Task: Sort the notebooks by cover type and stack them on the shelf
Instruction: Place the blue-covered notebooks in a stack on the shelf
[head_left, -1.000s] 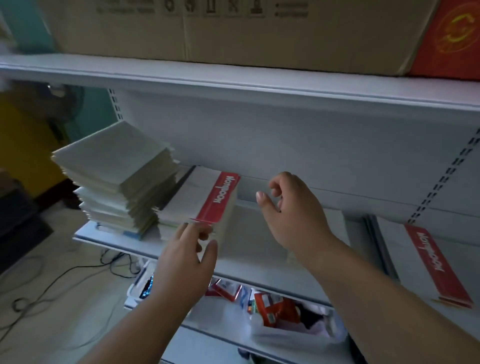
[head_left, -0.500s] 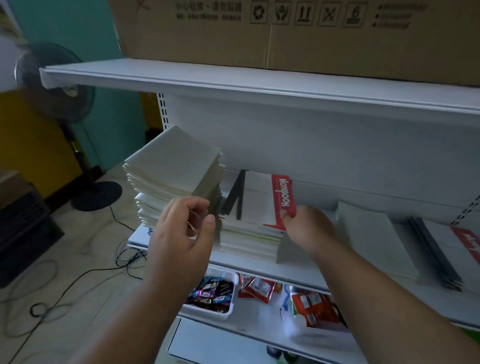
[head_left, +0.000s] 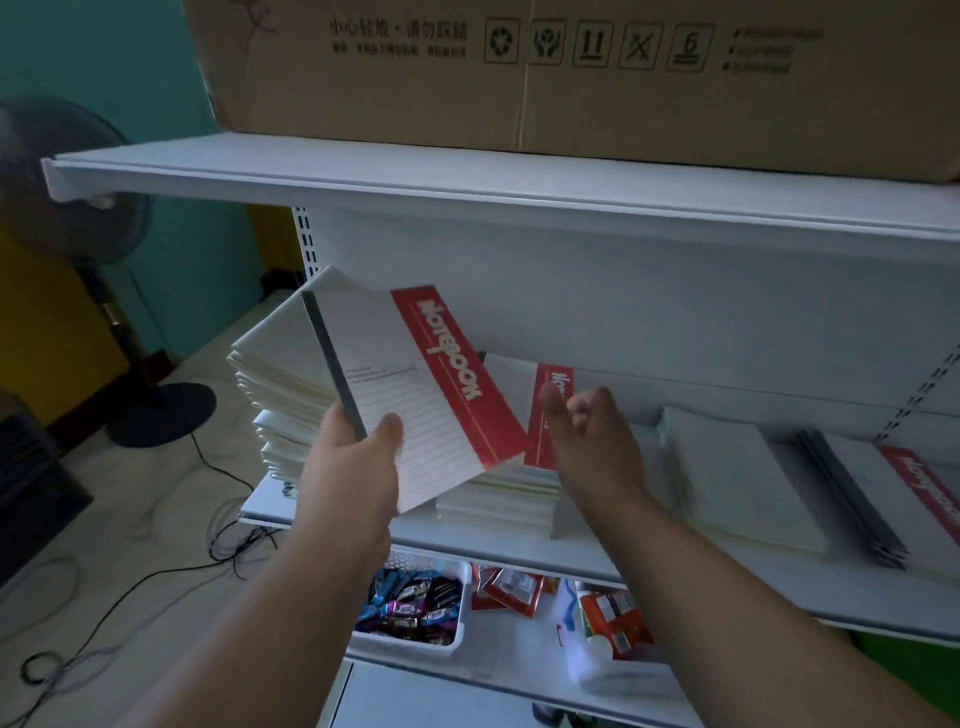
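My left hand (head_left: 349, 467) grips a notebook with a red band and a dark spine (head_left: 415, 384) by its near corner and holds it tilted above the shelf (head_left: 779, 587). Behind it stands a tall pile of plain white notebooks (head_left: 275, 374) at the shelf's left end. A lower pile topped by a red-band notebook (head_left: 550, 415) sits in the middle. My right hand (head_left: 587, 441) hovers over that pile, fingers loosely curled, holding nothing. Further right lie a plain white pile (head_left: 737, 478) and a red-band pile (head_left: 904, 499).
A large cardboard box (head_left: 571, 78) sits on the upper shelf (head_left: 467, 176). Below, a white basket of sweets (head_left: 415, 608) and red packets (head_left: 613, 618) fill the lower shelf. A standing fan (head_left: 78, 208) and loose cables (head_left: 156, 571) are on the floor to the left.
My left hand has taken a red-band notebook and lifted it tilted in front of the white pile. My right hand rose off the middle pile's edge.
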